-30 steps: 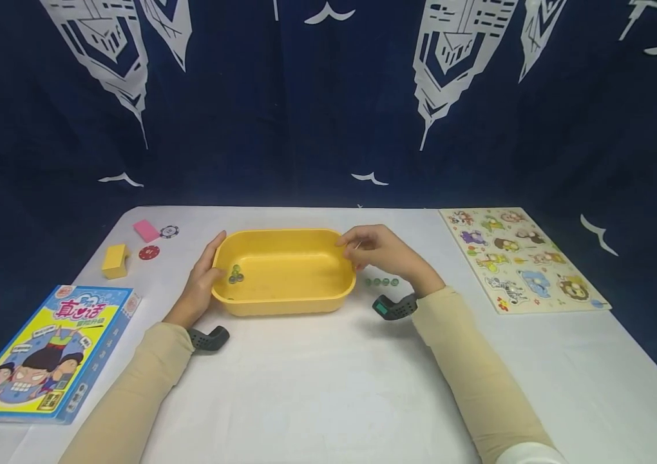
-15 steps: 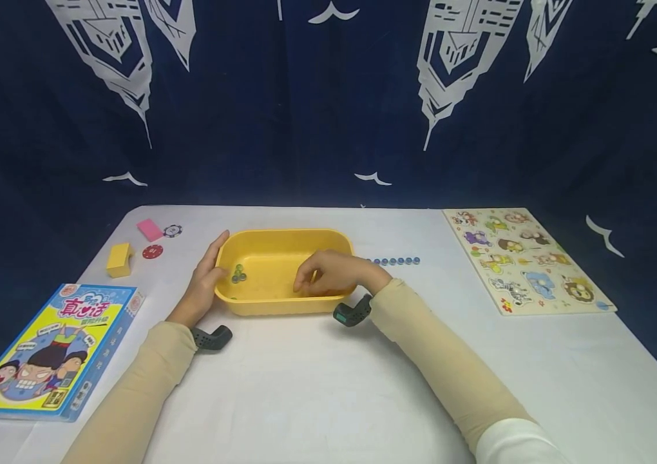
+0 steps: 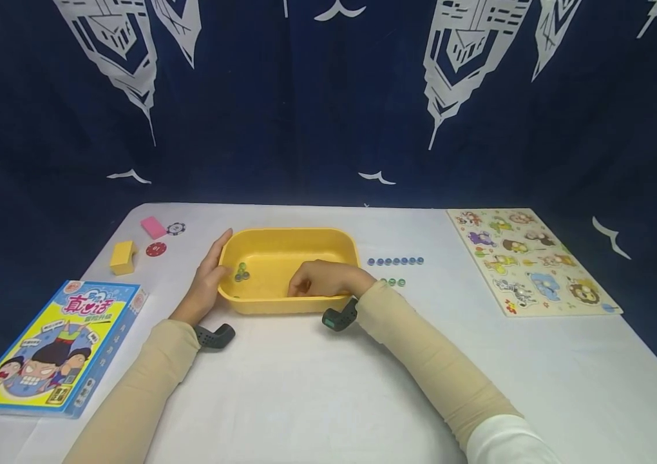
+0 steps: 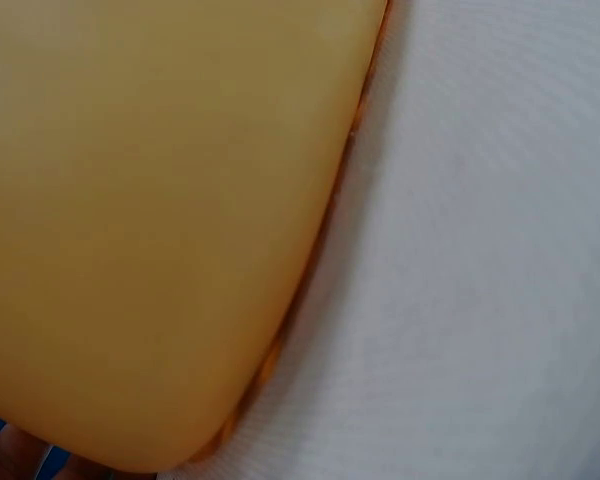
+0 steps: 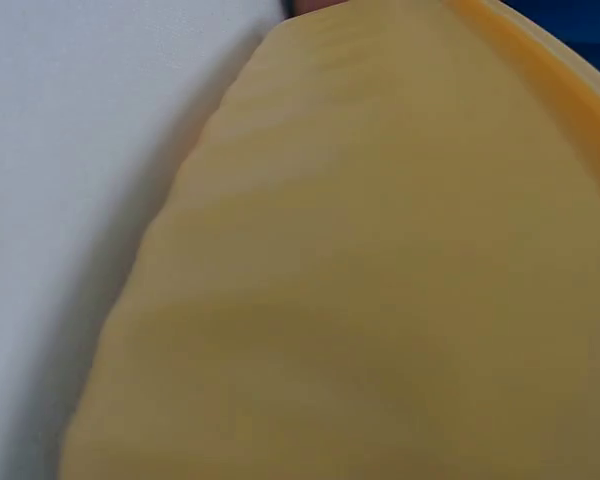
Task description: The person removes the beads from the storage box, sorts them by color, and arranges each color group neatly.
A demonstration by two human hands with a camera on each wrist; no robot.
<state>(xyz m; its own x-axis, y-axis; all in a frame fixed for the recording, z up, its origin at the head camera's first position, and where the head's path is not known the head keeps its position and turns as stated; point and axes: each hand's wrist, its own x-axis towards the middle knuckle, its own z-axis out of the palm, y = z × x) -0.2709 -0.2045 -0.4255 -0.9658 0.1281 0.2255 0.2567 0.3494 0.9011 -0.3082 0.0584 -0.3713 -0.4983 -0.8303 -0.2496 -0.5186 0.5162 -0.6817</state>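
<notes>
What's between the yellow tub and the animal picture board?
The head view shows a row of small, round blue pieces and, on the near side, a green row. The right sleeve may hide more.

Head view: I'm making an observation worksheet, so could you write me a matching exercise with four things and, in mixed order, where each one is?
Things
1. left hand
2. right hand
3. row of small blue balls
4. animal board

Places
A. reaching down into the yellow tray
B. at the table's right edge
C. holding the tray's left end
D. on the white cloth, just right of the tray

Pairs: 1-C, 2-A, 3-D, 4-B
</notes>
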